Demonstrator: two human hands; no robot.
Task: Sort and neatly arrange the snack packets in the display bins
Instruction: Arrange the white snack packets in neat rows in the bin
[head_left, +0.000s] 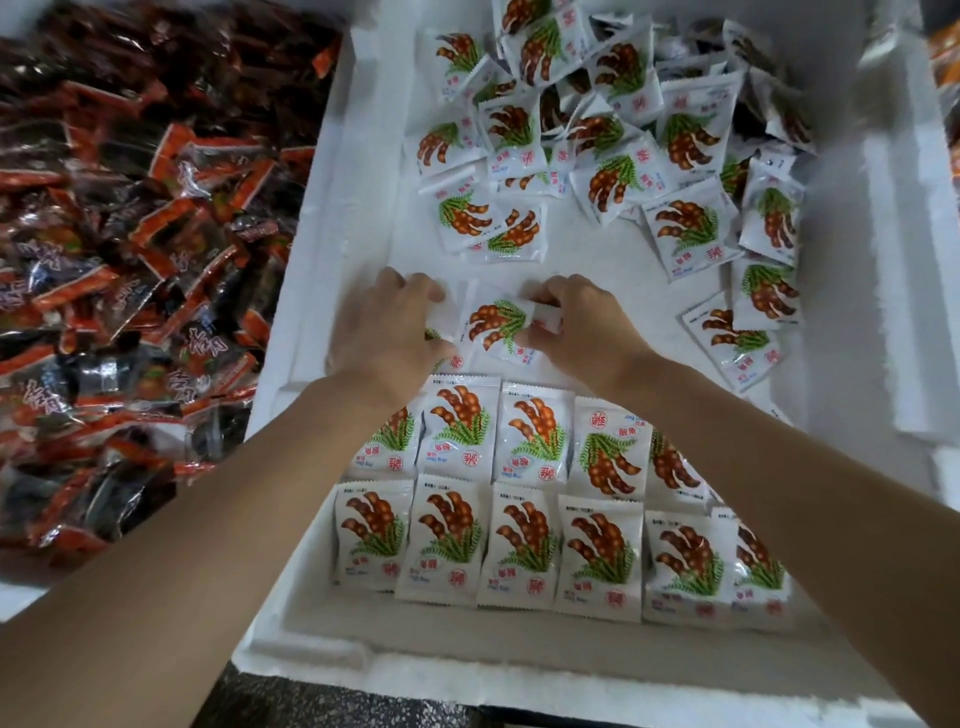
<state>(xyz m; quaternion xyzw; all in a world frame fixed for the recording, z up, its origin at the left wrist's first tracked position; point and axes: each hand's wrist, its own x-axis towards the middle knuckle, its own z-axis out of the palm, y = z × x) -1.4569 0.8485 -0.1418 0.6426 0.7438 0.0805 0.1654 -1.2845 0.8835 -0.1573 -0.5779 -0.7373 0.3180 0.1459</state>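
Two tidy rows (535, 431) sit before the right hand's (582, 325) packet (491, 319), loose packets (608, 176) beyond.

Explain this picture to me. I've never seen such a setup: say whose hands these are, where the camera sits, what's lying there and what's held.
No machine here: a person works bare-handed, and a camera on their head looks down. The white foam bin holds white packets: neat rows nearest, a loose heap farther back. The right hand pinches one white packet; the left hand lies at its other side, too blurred to judge its grip. Red and dark packets fill the bin on the left.
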